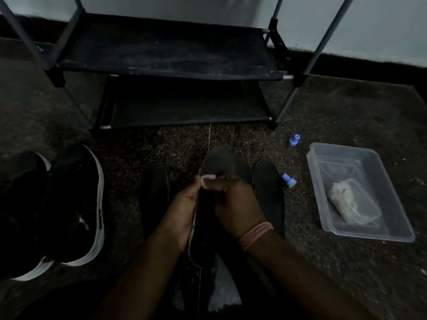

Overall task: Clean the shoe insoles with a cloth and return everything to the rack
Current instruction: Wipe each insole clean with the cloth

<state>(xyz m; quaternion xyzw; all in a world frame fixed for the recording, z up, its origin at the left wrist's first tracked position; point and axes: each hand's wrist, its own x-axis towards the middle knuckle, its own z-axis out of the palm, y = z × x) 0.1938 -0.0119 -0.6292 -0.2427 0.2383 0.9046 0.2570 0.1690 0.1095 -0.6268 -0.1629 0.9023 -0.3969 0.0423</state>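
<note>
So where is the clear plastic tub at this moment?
In the head view, the clear plastic tub sits on the floor at the right, beside two small blue caps, right of the insoles; a pale cloth lies inside.

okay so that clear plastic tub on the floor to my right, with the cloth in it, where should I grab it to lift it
Probably the near short rim of the clear tub, taken from your side with the right hand. The tub lies lengthwise away from you, open top up, and its out-turned lip gives the fingers a ledge. The cloth lies near that end, so the weight stays close to the grip.
</note>
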